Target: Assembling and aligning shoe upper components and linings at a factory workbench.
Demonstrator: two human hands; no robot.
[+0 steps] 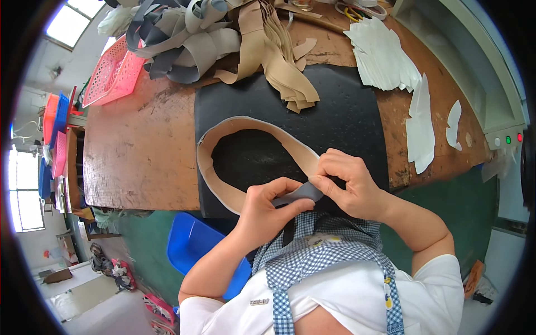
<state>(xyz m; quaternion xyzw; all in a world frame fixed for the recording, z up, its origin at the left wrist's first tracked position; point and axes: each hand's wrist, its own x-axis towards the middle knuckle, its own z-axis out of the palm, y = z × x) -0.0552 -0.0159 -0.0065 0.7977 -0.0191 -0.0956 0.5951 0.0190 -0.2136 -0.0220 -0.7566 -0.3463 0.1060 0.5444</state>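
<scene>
A long strip (pixel 245 123), tan inside with a pale edge, stands on its edge in a wide loop over the black mat (pixel 349 114). Its near ends come together in my hands, where a grey face shows. My left hand (pixel 271 206) pinches the grey end between thumb and fingers. Close beside it, my right hand (pixel 349 181) grips the strip with the thumb and curled fingers, at the loop's right side. My fingertips partly hide the place where the ends meet.
Tan strips (pixel 279 67) lie on the mat's far edge, beside a heap of grey strips (pixel 195 53). White pieces (pixel 385 56) lie to the right on the wooden table (pixel 139 151). A pink basket (pixel 114 72) stands far left; a blue bin (pixel 192 243) sits below the table edge.
</scene>
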